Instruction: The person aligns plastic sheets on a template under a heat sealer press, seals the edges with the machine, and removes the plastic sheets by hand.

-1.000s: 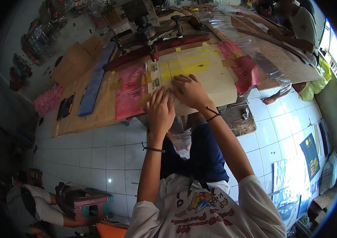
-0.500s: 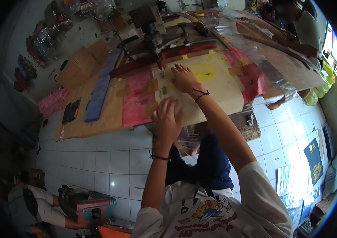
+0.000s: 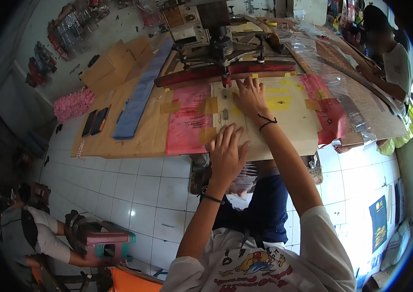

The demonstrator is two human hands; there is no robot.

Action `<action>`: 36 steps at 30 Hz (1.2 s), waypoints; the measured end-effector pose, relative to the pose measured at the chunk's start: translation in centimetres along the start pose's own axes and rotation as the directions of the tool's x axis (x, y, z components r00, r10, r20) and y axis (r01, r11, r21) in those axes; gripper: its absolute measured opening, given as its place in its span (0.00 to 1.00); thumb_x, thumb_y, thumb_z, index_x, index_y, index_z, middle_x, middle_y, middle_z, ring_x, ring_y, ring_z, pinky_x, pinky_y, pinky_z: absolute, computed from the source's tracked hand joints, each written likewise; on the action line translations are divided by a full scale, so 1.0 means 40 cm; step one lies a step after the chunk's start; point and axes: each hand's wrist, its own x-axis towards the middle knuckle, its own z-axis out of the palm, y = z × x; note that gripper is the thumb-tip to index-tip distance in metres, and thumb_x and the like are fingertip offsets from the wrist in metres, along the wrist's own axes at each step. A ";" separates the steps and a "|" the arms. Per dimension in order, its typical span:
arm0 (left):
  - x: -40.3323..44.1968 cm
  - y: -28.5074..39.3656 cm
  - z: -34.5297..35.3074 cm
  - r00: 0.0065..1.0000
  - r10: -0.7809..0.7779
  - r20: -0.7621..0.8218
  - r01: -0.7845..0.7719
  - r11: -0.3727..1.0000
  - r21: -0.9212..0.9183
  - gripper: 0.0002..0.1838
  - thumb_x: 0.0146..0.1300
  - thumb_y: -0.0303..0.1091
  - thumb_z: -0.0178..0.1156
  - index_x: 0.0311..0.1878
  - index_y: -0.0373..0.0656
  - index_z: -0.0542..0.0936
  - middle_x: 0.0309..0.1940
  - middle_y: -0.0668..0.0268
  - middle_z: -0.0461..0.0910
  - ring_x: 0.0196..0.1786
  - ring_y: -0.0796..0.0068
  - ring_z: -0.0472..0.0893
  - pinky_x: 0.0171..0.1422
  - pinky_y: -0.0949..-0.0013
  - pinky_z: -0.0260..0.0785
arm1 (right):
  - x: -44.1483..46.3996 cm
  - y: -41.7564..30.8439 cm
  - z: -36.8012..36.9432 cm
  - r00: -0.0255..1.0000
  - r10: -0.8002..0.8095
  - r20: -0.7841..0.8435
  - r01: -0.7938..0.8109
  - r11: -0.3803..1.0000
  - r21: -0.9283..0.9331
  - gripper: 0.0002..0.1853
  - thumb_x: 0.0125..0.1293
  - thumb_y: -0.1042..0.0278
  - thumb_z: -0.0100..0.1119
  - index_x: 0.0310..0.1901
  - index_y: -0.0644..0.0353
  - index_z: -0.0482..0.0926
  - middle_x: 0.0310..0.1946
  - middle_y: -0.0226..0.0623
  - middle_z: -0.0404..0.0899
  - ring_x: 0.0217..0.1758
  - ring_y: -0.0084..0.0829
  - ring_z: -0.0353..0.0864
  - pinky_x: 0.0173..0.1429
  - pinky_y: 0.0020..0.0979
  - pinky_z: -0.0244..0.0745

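Note:
A pale flat board [image 3: 284, 129] with yellow patches lies at the front of the work table. Pink-red sheets, one of them the left sheet [image 3: 183, 127], are fixed along both sides with brown tape [image 3: 208, 105]. My left hand [image 3: 228, 148] rests palm down on the board's lower left corner, fingers stretched out and slightly apart. Farther up, my right hand [image 3: 252, 99] touches the board near its far edge, fingers spread and a little bent. Two small grey pieces, including a lower grey piece [image 3: 225, 115], sit along the board's left side. Neither hand visibly holds anything.
A black metal machine [image 3: 222, 51] with a long red bar [image 3: 187, 75] stands just behind the board. Leftward are a blue strip [image 3: 140, 100], phone-like dark objects [image 3: 99, 120] and cardboard [image 3: 115, 63]. One person [image 3: 395, 68] sits at right, another [image 3: 41, 231] at lower left.
The whole view has shifted, so table and machine appear farther right and more of the machine shows. My right fingers are now nearer the red bar; the left hand stays by the board's corner.

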 end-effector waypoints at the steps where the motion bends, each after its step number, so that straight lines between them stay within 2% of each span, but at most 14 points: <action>1: 0.000 -0.001 0.002 1.000 0.003 -0.003 -0.003 1.000 -0.001 0.24 0.74 0.48 0.58 0.66 0.45 0.79 0.69 0.60 0.76 0.73 0.56 0.72 0.71 0.53 0.58 | 0.000 -0.002 -0.008 0.999 0.021 0.044 -0.020 1.000 -0.012 0.30 0.69 0.51 0.62 0.70 0.52 0.76 0.63 0.41 0.74 0.71 0.42 0.67 0.70 0.51 0.63; 2: -0.001 -0.002 0.005 1.000 0.008 -0.005 -0.008 1.000 0.004 0.24 0.74 0.48 0.58 0.66 0.45 0.79 0.69 0.60 0.76 0.73 0.56 0.72 0.71 0.53 0.58 | 0.002 -0.006 -0.016 0.995 0.041 0.086 -0.039 0.999 -0.025 0.31 0.69 0.50 0.62 0.70 0.52 0.75 0.63 0.42 0.73 0.71 0.43 0.67 0.70 0.52 0.63; 5: -0.002 -0.007 0.009 1.000 0.019 -0.011 -0.019 1.000 0.017 0.24 0.74 0.48 0.58 0.66 0.45 0.79 0.69 0.60 0.76 0.73 0.56 0.72 0.70 0.52 0.58 | 0.000 -0.002 0.003 0.999 -0.014 -0.046 0.015 0.999 0.030 0.30 0.69 0.50 0.61 0.70 0.51 0.76 0.63 0.42 0.73 0.71 0.43 0.66 0.71 0.53 0.62; 8: -0.001 -0.006 0.008 1.000 0.019 -0.012 -0.019 1.000 0.014 0.24 0.74 0.48 0.58 0.66 0.46 0.79 0.68 0.60 0.77 0.73 0.56 0.72 0.70 0.52 0.58 | -0.005 -0.001 0.003 0.998 -0.007 -0.059 0.010 0.999 0.048 0.29 0.70 0.49 0.60 0.69 0.50 0.77 0.63 0.42 0.72 0.71 0.43 0.66 0.71 0.55 0.61; 14: 0.002 -0.002 0.006 1.000 0.014 -0.019 -0.014 1.000 0.008 0.23 0.73 0.48 0.59 0.65 0.46 0.80 0.68 0.60 0.77 0.72 0.56 0.73 0.70 0.52 0.58 | -0.002 -0.001 -0.010 1.000 0.011 0.025 -0.013 0.997 0.074 0.25 0.70 0.49 0.59 0.63 0.51 0.82 0.66 0.40 0.71 0.73 0.43 0.64 0.72 0.56 0.60; 17: 0.000 -0.001 0.006 1.000 0.011 -0.023 -0.010 1.000 0.017 0.23 0.73 0.48 0.60 0.65 0.46 0.80 0.68 0.61 0.77 0.72 0.57 0.73 0.70 0.52 0.58 | -0.006 0.001 -0.003 0.999 -0.038 -0.017 0.038 0.999 0.021 0.22 0.72 0.50 0.58 0.60 0.52 0.84 0.67 0.39 0.73 0.73 0.42 0.67 0.74 0.58 0.58; 20: 0.001 0.002 0.006 1.000 0.012 -0.013 -0.012 0.999 0.031 0.24 0.72 0.48 0.60 0.65 0.47 0.80 0.68 0.62 0.77 0.72 0.57 0.73 0.70 0.52 0.58 | 0.001 -0.001 -0.020 0.985 -0.030 0.171 0.012 0.994 0.106 0.22 0.75 0.49 0.54 0.61 0.54 0.82 0.68 0.39 0.76 0.74 0.40 0.70 0.77 0.61 0.56; 23: 0.007 0.009 0.001 1.000 -0.006 0.010 0.006 0.999 0.034 0.24 0.73 0.49 0.59 0.66 0.46 0.80 0.69 0.60 0.77 0.72 0.55 0.73 0.71 0.52 0.58 | -0.007 0.007 0.016 0.989 -0.060 0.138 0.042 0.990 0.133 0.24 0.78 0.47 0.51 0.63 0.55 0.80 0.68 0.40 0.77 0.76 0.40 0.71 0.80 0.64 0.53; 29: 0.044 0.038 -0.023 0.993 -0.051 0.107 0.038 0.992 0.124 0.23 0.76 0.47 0.58 0.66 0.44 0.80 0.70 0.59 0.77 0.72 0.53 0.73 0.69 0.50 0.61 | 0.023 -0.016 -0.006 0.948 -0.016 0.318 -0.016 0.995 0.098 0.27 0.79 0.45 0.49 0.66 0.58 0.77 0.73 0.42 0.74 0.80 0.40 0.67 0.82 0.63 0.50; 33: 0.050 0.043 -0.019 0.991 -0.077 0.111 0.065 0.992 0.104 0.22 0.75 0.44 0.59 0.66 0.43 0.81 0.69 0.60 0.77 0.72 0.55 0.72 0.70 0.50 0.59 | 0.028 -0.015 0.020 0.958 -0.006 0.288 -0.021 0.996 0.091 0.29 0.79 0.44 0.48 0.68 0.60 0.76 0.75 0.44 0.72 0.82 0.41 0.64 0.84 0.58 0.49; 36: 0.043 0.043 -0.018 0.987 -0.103 0.127 0.090 0.990 0.107 0.23 0.74 0.42 0.59 0.67 0.44 0.80 0.71 0.61 0.77 0.73 0.56 0.71 0.71 0.51 0.57 | 0.004 -0.011 0.051 0.988 -0.026 0.151 0.004 0.990 0.144 0.30 0.79 0.44 0.47 0.68 0.60 0.76 0.76 0.44 0.71 0.83 0.42 0.63 0.84 0.57 0.49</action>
